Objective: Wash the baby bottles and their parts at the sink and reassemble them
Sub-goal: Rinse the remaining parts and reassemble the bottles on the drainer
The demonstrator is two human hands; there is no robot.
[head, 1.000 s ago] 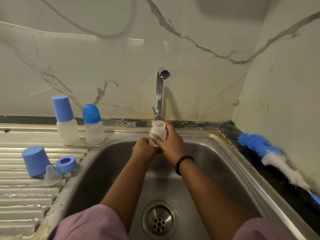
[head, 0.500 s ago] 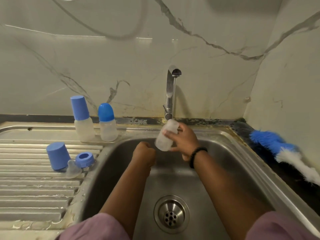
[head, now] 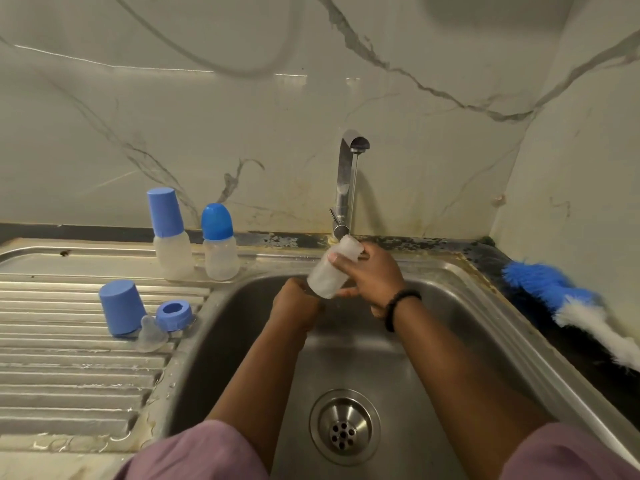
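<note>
My right hand (head: 375,275) grips an open clear baby bottle (head: 327,275), tilted with its mouth up under the tap (head: 346,181) over the sink (head: 214,341). My left hand (head: 294,306) is curled in a fist just left of the bottle's base, with nothing visible in it. On the drainboard (head: 69,375) lie a blue cap (head: 122,313), a blue screw ring (head: 174,315) and a clear teat (head: 152,334). Two assembled bottles with blue caps, one taller (head: 171,247) and one shorter (head: 220,247), stand on the sink's back left rim.
A blue and white bottle brush (head: 568,299) lies on the dark counter at the right, against the marble wall. The drain (head: 344,427) sits in the basin's near middle. Water beads lie on the drainboard's near edge.
The bottle went from upright under the tap to tilted in my right hand. My left hand came off its base and now sits beside it. My view shifted left.
</note>
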